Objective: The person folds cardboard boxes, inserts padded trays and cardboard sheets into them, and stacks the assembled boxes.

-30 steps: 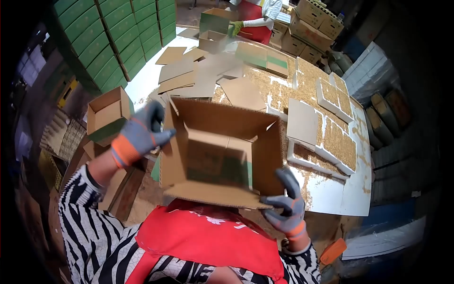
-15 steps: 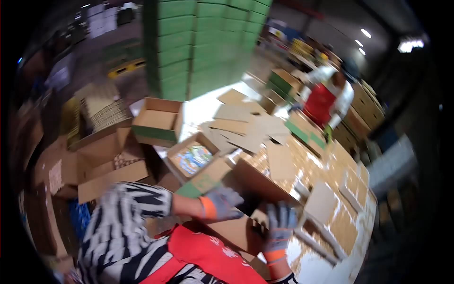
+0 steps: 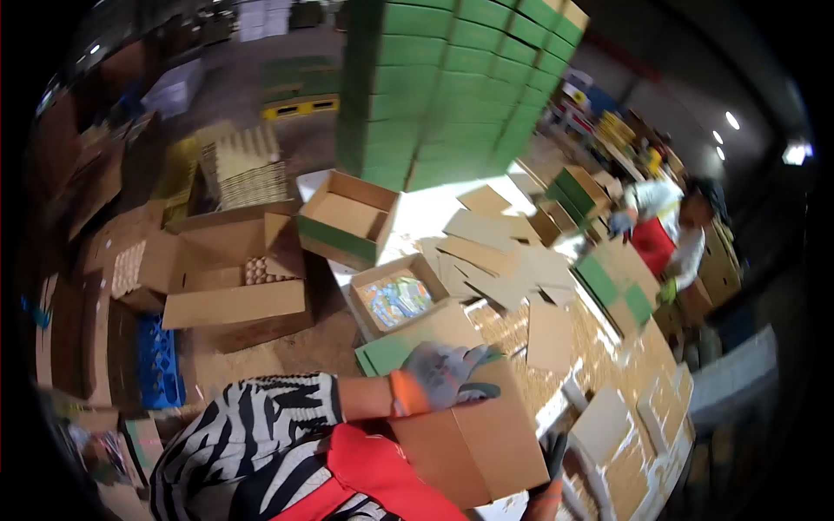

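Observation:
A plain brown cardboard box [image 3: 478, 434] stands tilted in front of my red apron, its creased side turned up towards me. My left hand [image 3: 445, 373], in a grey glove with an orange cuff, lies at its upper edge with the fingers stretched out and apart. At the box's right side is my right hand [image 3: 549, 473], gloved the same way and partly hidden by the box; its fingers press round that edge. Just beyond my left hand lies a green-and-brown carton flap [image 3: 408, 343]. Behind it, an open carton [image 3: 356, 304] holds colourful printed packets [image 3: 398, 300].
Flat cardboard sheets [image 3: 486, 252] cover the table's middle. An open green-and-brown box [image 3: 347, 227] stands at the left edge, near a large carton with eggs [image 3: 265, 271]. Green boxes [image 3: 434, 95] are stacked behind. A co-worker [image 3: 669, 234] handles a carton [image 3: 617, 286] at the right.
The box before me has been turned, so its brown side now faces up between my hands. My right hand has moved lower and right. The camera view has shifted left.

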Tool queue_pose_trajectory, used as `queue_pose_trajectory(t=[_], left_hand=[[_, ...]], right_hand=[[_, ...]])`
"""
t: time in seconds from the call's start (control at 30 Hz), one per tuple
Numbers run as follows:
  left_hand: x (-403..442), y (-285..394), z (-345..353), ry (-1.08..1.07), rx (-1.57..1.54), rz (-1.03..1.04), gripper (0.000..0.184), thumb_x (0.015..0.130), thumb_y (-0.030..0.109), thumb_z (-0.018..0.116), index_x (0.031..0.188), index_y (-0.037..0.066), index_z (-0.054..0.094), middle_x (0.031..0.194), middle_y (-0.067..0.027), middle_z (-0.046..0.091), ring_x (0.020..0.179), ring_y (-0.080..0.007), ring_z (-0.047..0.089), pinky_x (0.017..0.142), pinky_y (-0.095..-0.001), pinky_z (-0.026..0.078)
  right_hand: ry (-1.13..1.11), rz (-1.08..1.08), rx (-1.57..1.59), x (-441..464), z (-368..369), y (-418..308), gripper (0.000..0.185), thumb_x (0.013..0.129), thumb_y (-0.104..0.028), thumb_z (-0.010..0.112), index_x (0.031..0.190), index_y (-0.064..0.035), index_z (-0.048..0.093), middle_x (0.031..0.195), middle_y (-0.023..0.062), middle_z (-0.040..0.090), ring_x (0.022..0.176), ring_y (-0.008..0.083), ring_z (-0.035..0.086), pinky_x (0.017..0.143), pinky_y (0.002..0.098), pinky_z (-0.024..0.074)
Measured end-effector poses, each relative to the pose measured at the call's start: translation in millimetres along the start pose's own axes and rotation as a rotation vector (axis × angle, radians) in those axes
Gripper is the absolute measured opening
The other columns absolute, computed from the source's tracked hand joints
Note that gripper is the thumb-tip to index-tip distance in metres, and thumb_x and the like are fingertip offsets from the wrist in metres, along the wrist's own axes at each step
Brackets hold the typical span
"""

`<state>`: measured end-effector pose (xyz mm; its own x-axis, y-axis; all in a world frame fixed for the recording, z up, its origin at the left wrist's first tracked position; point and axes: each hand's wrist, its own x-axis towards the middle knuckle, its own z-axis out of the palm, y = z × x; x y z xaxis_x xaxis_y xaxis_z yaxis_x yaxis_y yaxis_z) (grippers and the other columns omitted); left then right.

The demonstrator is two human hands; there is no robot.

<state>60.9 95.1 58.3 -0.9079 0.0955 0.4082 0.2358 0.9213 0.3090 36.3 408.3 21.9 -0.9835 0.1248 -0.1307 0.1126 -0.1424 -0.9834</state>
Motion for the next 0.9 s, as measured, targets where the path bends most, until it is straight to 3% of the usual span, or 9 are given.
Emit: queue_pose_trajectory(t=[0.07, 0.17, 0.27, 0.33, 0.4, 0.5, 0.6, 0.67, 0.9], left_hand=[[12.1, 4.1, -22.9, 0.116, -0.259, 0.107, 0.06, 0.086, 0.053, 0.054, 0.118, 0.003, 0.059, 0.097, -0.0102, 0.066, 0.086, -0.0257, 0.065, 0.076, -0.0386, 0.051], [15.5, -51.1, 54.4, 0.183, -1.277, -0.277, 0.06, 0.089, 0.058, 0.047, 0.11, 0.005, 0.062, 0.096, -0.0085, 0.067, 0.085, -0.0212, 0.064, 0.078, -0.0355, 0.051], [18.6, -131.1, 136.8, 0.042, -2.061, -0.818, 0.067, 0.095, 0.063, 0.03, 0.115, 0.007, 0.06, 0.097, -0.0062, 0.067, 0.086, -0.0188, 0.063, 0.088, -0.0339, 0.05], [7.8, -172.0, 128.5, -0.686, -2.062, -0.714, 0.062, 0.099, 0.055, 0.028, 0.126, 0.005, 0.053, 0.118, -0.0097, 0.06, 0.103, -0.0207, 0.059, 0.095, -0.0354, 0.046], [22.5, -134.5, 105.5, -0.392, -1.428, -0.478, 0.053, 0.102, 0.043, 0.029, 0.136, 0.004, 0.044, 0.138, -0.0123, 0.046, 0.123, -0.022, 0.047, 0.102, -0.035, 0.04], [33.5, -92.4, 74.1, -0.315, -0.41, 0.253, 0.054, 0.09, 0.004, 0.05, 0.142, 0.002, 0.034, 0.145, -0.0191, 0.037, 0.136, -0.0334, 0.034, 0.109, -0.0366, 0.031], [8.2, -133.8, 110.4, -0.252, -0.769, -0.374, 0.051, 0.093, 0.012, 0.051, 0.14, 0.0, 0.038, 0.142, -0.0197, 0.042, 0.13, -0.026, 0.042, 0.107, -0.0327, 0.032], [0.8, -129.1, 108.8, -0.312, -0.557, -0.442, 0.052, 0.095, 0.016, 0.051, 0.141, -0.003, 0.036, 0.143, -0.0176, 0.042, 0.128, -0.0207, 0.042, 0.106, -0.0302, 0.031], [-6.6, -129.9, 117.2, -0.223, -0.599, -0.38, 0.053, 0.095, 0.01, 0.05, 0.143, -0.004, 0.033, 0.146, -0.0144, 0.039, 0.132, -0.0197, 0.038, 0.108, -0.0286, 0.028]], right_hand=[[-0.267, 0.047, 0.156, 4.9, -14.2, -14.4, 0.05, 0.093, -0.034, 0.052, 0.132, -0.0017, 0.049, 0.121, 0.0103, 0.059, 0.117, 0.0224, 0.052, 0.096, 0.038, 0.0446], [-0.448, -0.024, -0.021, -7.7, -28.7, -46.2, 0.058, 0.078, -0.027, 0.073, 0.124, 0.0025, 0.052, 0.119, 0.0123, 0.06, 0.11, 0.0218, 0.056, 0.094, 0.0376, 0.046], [-0.559, -0.606, -0.746, -42.5, 13.4, -47.0, 0.036, 0.068, -0.019, 0.082, 0.094, -0.007, 0.061, 0.095, 0.0133, 0.058, 0.087, 0.0307, 0.059, 0.076, 0.0372, 0.0493], [-0.789, -0.56, -0.946, -59.6, 20.6, 5.0, 0.026, 0.073, -0.025, 0.077, 0.086, -0.0086, 0.061, 0.102, 0.0125, 0.057, 0.091, 0.0325, 0.057, 0.076, 0.0396, 0.0488], [-1.009, -0.5, -0.965, -78.3, 29.0, 48.1, 0.023, 0.076, -0.02, 0.07, 0.093, -0.009, 0.06, 0.104, 0.0106, 0.057, 0.098, 0.0329, 0.054, 0.083, 0.0399, 0.0475], [-0.848, -0.195, -0.433, -75.6, 5.1, 25.9, 0.026, 0.086, -0.021, 0.063, 0.108, -0.0077, 0.064, 0.119, 0.0123, 0.058, 0.106, 0.0324, 0.056, 0.089, 0.0381, 0.0485], [-0.155, 0.038, 0.271, -41.1, -67.1, 45.2, 0.03, 0.088, -0.016, 0.061, 0.118, -0.0082, 0.062, 0.118, 0.0105, 0.061, 0.107, 0.0241, 0.059, 0.087, 0.0347, 0.0519], [0.355, -0.022, 0.397, -4.0, -139.5, 63.5, 0.033, 0.088, -0.011, 0.062, 0.12, -0.0035, 0.056, 0.107, 0.0118, 0.062, 0.1, 0.0224, 0.06, 0.083, 0.036, 0.0546], [0.811, 0.207, 0.501, 128.1, -363.8, 156.6, 0.054, 0.087, -0.047, 0.059, 0.119, -0.0035, 0.054, 0.106, 0.014, 0.057, 0.1, 0.0308, 0.056, 0.08, 0.0451, 0.0544]])
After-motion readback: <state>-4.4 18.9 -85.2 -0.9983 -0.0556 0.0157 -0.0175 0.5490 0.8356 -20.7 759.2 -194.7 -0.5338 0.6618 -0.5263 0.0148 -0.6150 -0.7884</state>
